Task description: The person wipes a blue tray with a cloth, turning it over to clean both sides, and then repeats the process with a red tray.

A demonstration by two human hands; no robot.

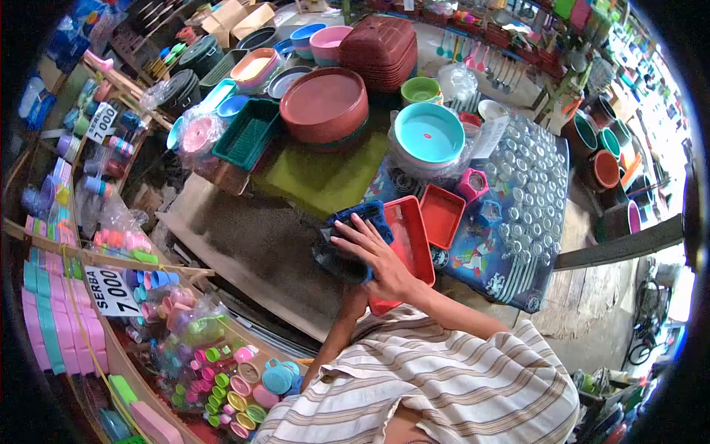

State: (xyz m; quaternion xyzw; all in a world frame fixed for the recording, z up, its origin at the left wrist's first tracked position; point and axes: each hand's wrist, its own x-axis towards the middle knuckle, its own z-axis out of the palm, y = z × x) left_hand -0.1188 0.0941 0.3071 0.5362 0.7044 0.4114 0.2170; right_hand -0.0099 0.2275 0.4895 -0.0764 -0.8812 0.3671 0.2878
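Note:
My right hand point(375, 255) lies over a dark blue plastic item point(377, 214), its fingers spread across the top. Just below that, a black item point(339, 260) touches the blue one; whether they are one stack I cannot tell. My left hand point(356, 296) comes up from below against the black item, with its fingers hidden behind it and my right arm. Partly behind my right hand is a long red tray point(414, 240). A smaller red tray point(442, 216) sits right of it, near a pink container point(472, 185).
Red-brown basins point(324, 103), a green basket point(248, 133) and a turquoise basin point(429, 133) stand ahead. Many glass jars point(532, 185) cover the table's right side. Plastic cups point(222, 392) fill the lower left. A wooden beam point(621, 244) crosses at right.

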